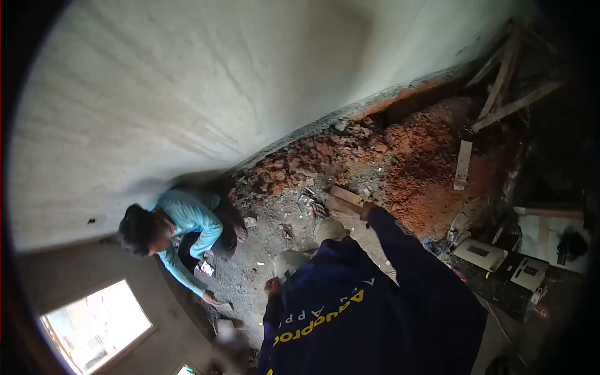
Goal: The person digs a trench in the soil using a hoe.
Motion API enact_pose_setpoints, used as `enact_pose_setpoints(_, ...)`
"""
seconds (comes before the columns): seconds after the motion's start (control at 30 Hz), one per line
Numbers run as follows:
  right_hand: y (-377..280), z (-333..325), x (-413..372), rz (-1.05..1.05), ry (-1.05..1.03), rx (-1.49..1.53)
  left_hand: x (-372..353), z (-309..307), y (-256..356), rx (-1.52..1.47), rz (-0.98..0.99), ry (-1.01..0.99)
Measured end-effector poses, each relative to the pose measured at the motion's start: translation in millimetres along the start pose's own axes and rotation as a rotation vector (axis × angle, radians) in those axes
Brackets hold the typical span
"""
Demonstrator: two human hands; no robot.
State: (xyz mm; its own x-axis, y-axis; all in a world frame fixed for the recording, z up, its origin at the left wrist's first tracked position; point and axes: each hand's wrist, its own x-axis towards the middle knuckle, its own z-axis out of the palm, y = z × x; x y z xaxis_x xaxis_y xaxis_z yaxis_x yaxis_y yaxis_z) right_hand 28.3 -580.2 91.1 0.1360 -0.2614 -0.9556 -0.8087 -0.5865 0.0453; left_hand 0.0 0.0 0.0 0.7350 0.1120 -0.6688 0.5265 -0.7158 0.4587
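Note:
Past the end of my dark blue right sleeve, my right hand [367, 210] is closed at the near end of a reddish-brown, flat bar-like piece [342, 205]. A second reddish piece [346, 195] lies right alongside it on the gritty ground. Just left of these sits a small dark, crumpled bundle [307, 201]. My left hand [272, 287] rests low beside my pale, dusty left knee [289, 264]; its fingers are small and dim here.
A co-worker in a light blue shirt [187, 215] squats at left, one hand [211, 298] near the ground. Reddish soil [425, 162] and rubble run along the wall [187, 94]. Wooden struts [500, 81] stand back right. A black case with beige panels [500, 269] lies at right.

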Motion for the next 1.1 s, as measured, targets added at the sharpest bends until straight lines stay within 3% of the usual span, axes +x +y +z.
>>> enact_pose_setpoints(0.07,16,-13,-13,-0.035,0.021,0.123,19,-11,10,-0.32,-0.088,-0.015)
enact_pose_setpoints(0.1,30,-32,-23,-0.084,0.042,0.231,20,1,72,-0.151,0.063,-0.04)
enact_pose_setpoints(0.17,52,-58,-46,-0.147,0.014,0.492,33,-20,135,0.254,0.609,-0.083)
enact_pose_setpoints(0.23,74,-55,-54,-0.151,0.043,0.76,50,-2,171,0.042,0.342,-0.19)
enact_pose_setpoints(0.33,59,-55,-86,-0.192,0.109,1.012,84,26,242,0.189,0.749,-0.22)
enact_pose_setpoints(0.4,32,-46,-99,-0.178,0.19,1.289,91,57,281,0.058,0.609,-0.411)
enact_pose_setpoints(0.43,21,-41,-85,-0.217,0.138,1.404,106,81,297,-0.046,0.378,-0.545)
enact_pose_setpoints(0.5,-18,-34,-71,-0.24,0.146,1.687,108,89,353,0.151,0.819,-0.631)
enact_pose_setpoints(0.53,-38,-31,-64,-0.297,0.131,1.688,117,100,367,0.165,0.811,-0.648)
enact_pose_setpoints(0.6,-91,-21,-38,-0.307,0.149,1.751,139,123,391,0.306,0.471,-0.964)
enact_pose_setpoints(0.63,-122,-11,-14,-0.262,0.19,1.824,142,132,403,0.338,0.485,-0.972)
enact_pose_setpoints(0.7,-162,7,30,-0.284,0.339,1.763,142,154,428,0.026,0.125,-0.839)
enact_pose_setpoints(0.77,-182,17,58,-0.374,0.012,2.034,163,180,420,0.088,0.314,-0.809)
enact_pose_setpoints(0.83,-212,41,79,-0.421,0.26,2.057,160,179,435,0.391,0.567,-0.824)
enact_pose_setpoints(0.87,-227,55,94,-0.445,0.424,1.991,158,179,446,0.463,0.584,-0.842)
enact_pose_setpoints(0.93,-219,38,103,-0.342,0.302,1.864,157,172,467,0.561,0.454,-0.863)
enact_pose_setpoints(0.97,-198,6,81,-0.187,-0.058,1.912,155,173,480,0.595,0.392,-0.86)
enact_pose_setpoints(1.0,-192,-8,84,-0.265,0.042,1.88,165,181,477,0.545,0.237,-0.848)
enact_pose_setpoints(1.03,-183,-11,97,-0.256,0.044,1.906,167,180,480,0.682,0.353,-0.866)
enact_pose_setpoints(1.1,-164,-20,140,-0.342,-0.223,2.229,165,211,506,0.837,0.483,-0.873)
